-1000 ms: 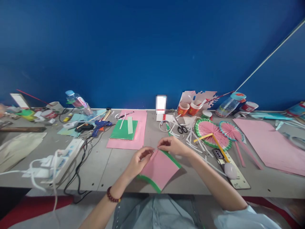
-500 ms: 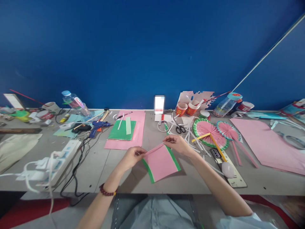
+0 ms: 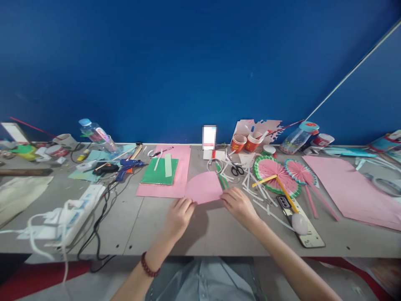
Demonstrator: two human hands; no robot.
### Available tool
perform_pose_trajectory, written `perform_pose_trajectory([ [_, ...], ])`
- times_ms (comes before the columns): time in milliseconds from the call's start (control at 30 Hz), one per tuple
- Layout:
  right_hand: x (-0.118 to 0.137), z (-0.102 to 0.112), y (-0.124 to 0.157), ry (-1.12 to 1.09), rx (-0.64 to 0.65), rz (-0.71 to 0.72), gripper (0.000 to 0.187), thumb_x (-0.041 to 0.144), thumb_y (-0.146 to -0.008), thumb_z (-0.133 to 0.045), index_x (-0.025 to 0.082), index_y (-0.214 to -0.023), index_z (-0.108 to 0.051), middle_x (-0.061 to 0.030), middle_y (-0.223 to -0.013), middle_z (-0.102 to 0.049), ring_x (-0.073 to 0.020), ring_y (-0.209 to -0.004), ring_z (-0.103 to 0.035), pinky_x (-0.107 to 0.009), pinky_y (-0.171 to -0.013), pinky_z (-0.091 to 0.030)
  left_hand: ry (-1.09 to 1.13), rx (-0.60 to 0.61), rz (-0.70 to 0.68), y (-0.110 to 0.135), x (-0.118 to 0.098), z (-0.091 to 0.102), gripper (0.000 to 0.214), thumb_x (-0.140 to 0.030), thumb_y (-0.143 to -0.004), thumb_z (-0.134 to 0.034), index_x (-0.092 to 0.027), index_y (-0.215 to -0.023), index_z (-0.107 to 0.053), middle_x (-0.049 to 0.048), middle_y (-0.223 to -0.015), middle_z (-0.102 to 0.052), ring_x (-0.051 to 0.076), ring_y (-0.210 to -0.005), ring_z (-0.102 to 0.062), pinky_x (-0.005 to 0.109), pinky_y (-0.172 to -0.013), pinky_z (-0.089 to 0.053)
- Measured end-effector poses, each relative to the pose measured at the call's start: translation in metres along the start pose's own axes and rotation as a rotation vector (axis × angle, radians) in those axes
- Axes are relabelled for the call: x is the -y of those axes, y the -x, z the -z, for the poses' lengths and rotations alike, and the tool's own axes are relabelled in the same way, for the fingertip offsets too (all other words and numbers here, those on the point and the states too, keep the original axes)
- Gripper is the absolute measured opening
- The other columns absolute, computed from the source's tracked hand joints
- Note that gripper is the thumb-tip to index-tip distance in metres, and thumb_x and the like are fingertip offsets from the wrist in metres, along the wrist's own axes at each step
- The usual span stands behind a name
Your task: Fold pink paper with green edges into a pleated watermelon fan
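Holding pink paper [image 3: 203, 188] by its near edge
Left hand [image 3: 179, 217] and right hand [image 3: 239, 205] pinch it, fingers closed; uneven pulling could crease it

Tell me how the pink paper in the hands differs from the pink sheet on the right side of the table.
Size: the pink paper is much smaller than the pink sheet.
Pose: the pink paper bows upward at its far edge, while the pink sheet lies spread on the table.
Contact: left hand and right hand grip the pink paper; neither touches the pink sheet.
Shared: both show pink.
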State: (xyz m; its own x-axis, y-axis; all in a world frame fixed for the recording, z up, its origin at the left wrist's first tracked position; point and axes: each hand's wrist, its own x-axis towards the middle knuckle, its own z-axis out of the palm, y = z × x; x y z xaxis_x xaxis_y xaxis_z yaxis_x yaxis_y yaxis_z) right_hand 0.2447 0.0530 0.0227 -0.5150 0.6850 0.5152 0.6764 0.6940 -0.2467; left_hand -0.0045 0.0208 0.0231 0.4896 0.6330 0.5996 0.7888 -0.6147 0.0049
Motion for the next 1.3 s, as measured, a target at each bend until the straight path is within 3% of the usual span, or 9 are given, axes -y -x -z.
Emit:
perform_pose_trajectory([
  [100, 0.003, -0.024, 0.028, -0.016, 0.093, -0.070, 0.018, 0.009, -0.087, -0.046, 0.018, -0.088, -0.062, -0.0059, -0.085, -0.064, -0.0186, -0.080, -0.055, -0.031, -0.072, -0.046, 0.001, 0.156, 0.016, 0.023, -0.010, -0.016, 0.020, -0.007, -0.087, -0.045, -0.015, -0.093, -0.062, 0.0053, -0.084, -0.063, 0.018, -0.080, -0.058, 0.031, -0.072, -0.044],
  [200, 0.005, -0.036, 0.041, -0.022, 0.113, -0.125, 0.018, 0.008, -0.086, -0.047, 0.018, -0.088, -0.061, -0.0062, -0.087, -0.064, -0.0190, -0.083, -0.056, -0.032, -0.075, -0.045, -0.016, 0.212, 0.027, 0.030, -0.017, -0.021, 0.026, -0.005, -0.088, -0.040, -0.015, -0.102, -0.060, 0.0077, -0.096, -0.063, 0.020, -0.091, -0.057, 0.033, -0.080, -0.044],
  [300, 0.006, -0.036, 0.040, -0.030, 0.113, -0.140, 0.018, 0.008, -0.085, -0.047, 0.018, -0.089, -0.061, -0.0055, -0.087, -0.064, -0.0183, -0.084, -0.057, -0.031, -0.075, -0.045, -0.015, 0.242, -0.026, 0.021, -0.019, -0.022, 0.030, -0.005, -0.089, -0.038, -0.014, -0.111, -0.056, 0.0090, -0.105, -0.062, 0.021, -0.098, -0.056, 0.034, -0.084, -0.044],
  [467, 0.008, -0.030, 0.035, 0.087, 0.097, -0.068, 0.017, 0.011, -0.088, -0.046, 0.017, -0.091, -0.062, -0.0078, -0.091, -0.065, -0.0199, -0.087, -0.056, -0.032, -0.077, -0.043, 0.026, 0.329, -0.084, 0.007, -0.020, -0.027, 0.023, -0.007, -0.089, -0.041, -0.013, -0.104, -0.058, 0.0073, -0.092, -0.062, 0.021, -0.088, -0.058, 0.034, -0.076, -0.046],
  [633, 0.009, -0.026, 0.034, 0.142, 0.134, 0.017, 0.016, 0.015, -0.090, -0.049, 0.017, -0.092, -0.065, -0.0077, -0.088, -0.066, -0.0199, -0.085, -0.057, -0.033, -0.076, -0.042, 0.074, 0.367, -0.039, 0.010, -0.022, -0.030, 0.025, -0.009, -0.091, -0.039, -0.013, -0.107, -0.058, 0.0073, -0.092, -0.061, 0.020, -0.087, -0.057, 0.032, -0.072, -0.047],
  [900, 0.002, -0.024, 0.033, -0.182, 0.204, -0.227, 0.018, 0.015, -0.088, -0.051, 0.021, -0.088, -0.068, -0.0051, -0.086, -0.066, -0.0194, -0.085, -0.058, -0.031, -0.076, -0.045, 0.207, 0.380, 0.150, 0.018, -0.015, -0.028, 0.026, -0.008, -0.088, -0.044, -0.020, -0.104, -0.062, 0.0057, -0.091, -0.061, 0.019, -0.087, -0.055, 0.033, -0.077, -0.046],
  [1067, -0.004, -0.020, 0.020, -0.367, 0.269, -0.431, 0.012, 0.015, -0.082, -0.056, 0.019, -0.079, -0.067, -0.0037, -0.079, -0.067, -0.0183, -0.079, -0.060, -0.028, -0.072, -0.044, 0.401, 0.455, 0.263, 0.006, -0.004, -0.028, 0.024, -0.012, -0.089, -0.045, -0.021, -0.097, -0.066, 0.0038, -0.090, -0.064, 0.017, -0.087, -0.058, 0.029, -0.078, -0.045],
  [1300, -0.009, -0.015, 0.005, -0.412, 0.350, -0.498, 0.016, 0.015, -0.078, -0.055, 0.019, -0.071, -0.069, -0.0032, -0.075, -0.068, -0.0175, -0.076, -0.061, -0.027, -0.071, -0.042, 0.716, 0.576, 0.372, -0.017, 0.015, -0.027, 0.019, -0.021, -0.087, -0.051, -0.021, -0.089, -0.070, 0.0031, -0.093, -0.068, 0.016, -0.089, -0.062, 0.027, -0.080, -0.045],
])
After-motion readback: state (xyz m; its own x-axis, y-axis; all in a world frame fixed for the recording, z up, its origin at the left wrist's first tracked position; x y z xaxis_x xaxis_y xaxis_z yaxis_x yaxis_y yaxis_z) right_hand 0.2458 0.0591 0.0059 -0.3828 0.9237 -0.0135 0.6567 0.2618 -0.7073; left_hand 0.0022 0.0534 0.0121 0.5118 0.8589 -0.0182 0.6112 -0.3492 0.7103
